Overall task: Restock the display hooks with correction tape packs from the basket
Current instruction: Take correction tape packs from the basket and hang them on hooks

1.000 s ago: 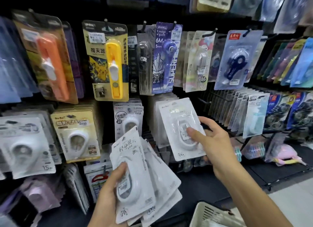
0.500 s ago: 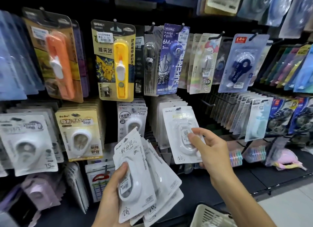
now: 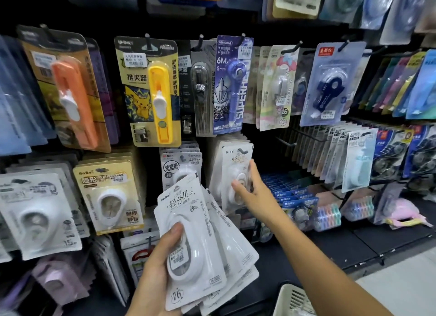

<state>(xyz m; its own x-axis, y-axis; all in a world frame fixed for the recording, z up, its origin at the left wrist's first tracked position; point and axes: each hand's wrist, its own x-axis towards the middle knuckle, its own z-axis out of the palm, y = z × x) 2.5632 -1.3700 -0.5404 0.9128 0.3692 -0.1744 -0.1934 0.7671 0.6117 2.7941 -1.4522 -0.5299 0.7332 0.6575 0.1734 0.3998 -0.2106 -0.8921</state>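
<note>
Since a second ago the right hand has carried its white pack up onto the hook, fingers pressing the blister to seat it. Fanned spare packs wait pinched under the left hand thumb, above the basket.

Your left hand holds a fanned stack of white correction tape packs low at centre, in front of the black pegboard display wall. Your right hand reaches up and to the right of that stack, fingers on a white correction tape pack hanging on a black display hook, directly below the purple pen-shaped tape pack. The white plastic basket sits at the bottom edge, under your right forearm and right of the stack.
</note>
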